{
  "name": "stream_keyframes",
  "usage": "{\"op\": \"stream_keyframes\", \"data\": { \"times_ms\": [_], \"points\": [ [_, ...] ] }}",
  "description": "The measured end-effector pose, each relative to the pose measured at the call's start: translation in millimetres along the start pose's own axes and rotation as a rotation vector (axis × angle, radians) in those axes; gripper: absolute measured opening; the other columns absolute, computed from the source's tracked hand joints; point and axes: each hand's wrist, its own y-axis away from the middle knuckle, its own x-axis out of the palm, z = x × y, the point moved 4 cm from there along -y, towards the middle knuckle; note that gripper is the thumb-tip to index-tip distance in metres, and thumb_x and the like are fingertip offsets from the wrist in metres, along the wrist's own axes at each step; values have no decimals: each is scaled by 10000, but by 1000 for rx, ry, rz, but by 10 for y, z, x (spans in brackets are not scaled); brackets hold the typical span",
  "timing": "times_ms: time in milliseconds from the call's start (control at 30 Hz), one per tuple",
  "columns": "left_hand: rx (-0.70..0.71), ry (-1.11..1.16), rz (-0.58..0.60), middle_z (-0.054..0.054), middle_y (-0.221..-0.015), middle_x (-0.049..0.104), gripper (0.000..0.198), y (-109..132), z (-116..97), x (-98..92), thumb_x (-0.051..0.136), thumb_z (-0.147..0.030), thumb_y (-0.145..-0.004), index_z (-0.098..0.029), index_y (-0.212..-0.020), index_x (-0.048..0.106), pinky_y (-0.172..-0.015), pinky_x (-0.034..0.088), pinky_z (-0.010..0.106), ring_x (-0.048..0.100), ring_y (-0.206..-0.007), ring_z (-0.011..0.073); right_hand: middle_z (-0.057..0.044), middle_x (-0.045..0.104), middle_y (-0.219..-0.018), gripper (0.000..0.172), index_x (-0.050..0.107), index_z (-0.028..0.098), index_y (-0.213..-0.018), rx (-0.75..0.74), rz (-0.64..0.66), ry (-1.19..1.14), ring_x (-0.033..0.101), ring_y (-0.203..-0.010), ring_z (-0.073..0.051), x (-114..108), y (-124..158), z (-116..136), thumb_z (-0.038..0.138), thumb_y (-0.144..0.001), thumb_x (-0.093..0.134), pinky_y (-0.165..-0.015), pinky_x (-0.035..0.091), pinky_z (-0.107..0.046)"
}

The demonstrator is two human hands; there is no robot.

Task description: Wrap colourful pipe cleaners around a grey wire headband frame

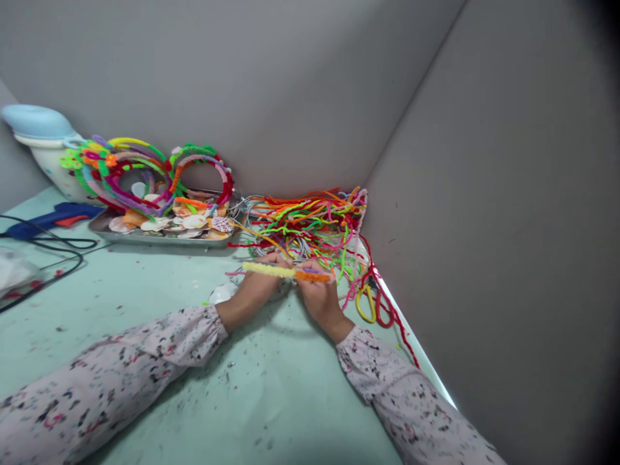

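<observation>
Both hands are closed on a headband [268, 269] wrapped in fuzzy pipe cleaner, seen nearly edge-on in the middle of the view. Its left stretch is pale yellow and its right stretch orange, with a little purple behind. My left hand [259, 288] grips the yellow part from behind and below. At the orange part, my right hand [318, 298] pinches close to where the colours meet; its fingertips are partly hidden. Just beyond the hands lies a tangled heap of coloured pipe cleaners [310, 223].
A metal tray [169, 239] of seashells stands at the back left, with finished fuzzy headbands [135, 174] leaning above it. Yellow-and-red-handled scissors [367, 305] lie at right near the wall. At far left are a blue glue gun [48, 218], black cable [72, 244] and light-blue-lidded container [41, 123].
</observation>
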Motion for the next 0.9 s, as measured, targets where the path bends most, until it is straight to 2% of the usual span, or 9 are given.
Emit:
{"op": "stream_keyframes", "data": {
  "times_ms": [67,200,300,400,533,667,900],
  "points": [
    [22,3,60,-16,-611,535,255,32,-60,15,505,-337,-813,-188,-607,506,-510,355,240,467,-550,124,14,600,-645,146,611,200,-803,58,-3,-65,547,-583,-147,-7,-4,-32,316,-840,530,-559,422,-247],
    [95,-31,62,-11,-641,569,191,39,-110,29,544,-317,-810,-175,-685,569,-527,391,230,506,-578,126,35,563,-586,141,602,204,-780,160,2,-180,510,-525,-133,-8,-32,-79,329,-808,543,-503,399,-235],
    [113,-121,-8,-3,-637,589,160,20,-82,41,581,-291,-781,-160,-689,588,-527,394,229,518,-581,131,38,549,-547,144,583,195,-693,262,-9,-270,507,-499,-126,5,-65,-114,319,-762,557,-480,396,-230],
    [125,-94,-69,-5,-635,607,121,14,-66,45,608,-269,-768,-149,-748,613,-523,400,224,521,-559,122,41,547,-534,151,572,190,-690,356,2,-393,495,-456,-111,39,-83,-137,333,-738,561,-437,382,-219],
    [169,-18,-99,-21,-646,592,104,26,-79,29,632,-231,-763,-156,-823,595,-509,405,210,509,-540,103,40,554,-539,139,576,180,-702,372,10,-450,491,-436,-92,49,-83,-123,318,-717,570,-413,373,-198],
    [195,4,-77,-24,-688,588,147,39,-83,25,623,-211,-782,-166,-913,576,-505,414,199,512,-546,92,40,559,-532,121,579,178,-695,380,33,-482,493,-430,-85,49,-74,-106,297,-713,566,-408,372,-192],
    [241,-51,-68,22,-763,659,128,16,-31,36,618,-229,-794,-158,-899,636,-560,462,227,588,-631,123,43,556,-516,117,578,179,-683,400,37,-499,489,-418,-82,56,-80,-126,295,-695,561,-390,365,-185]
  ]
}}
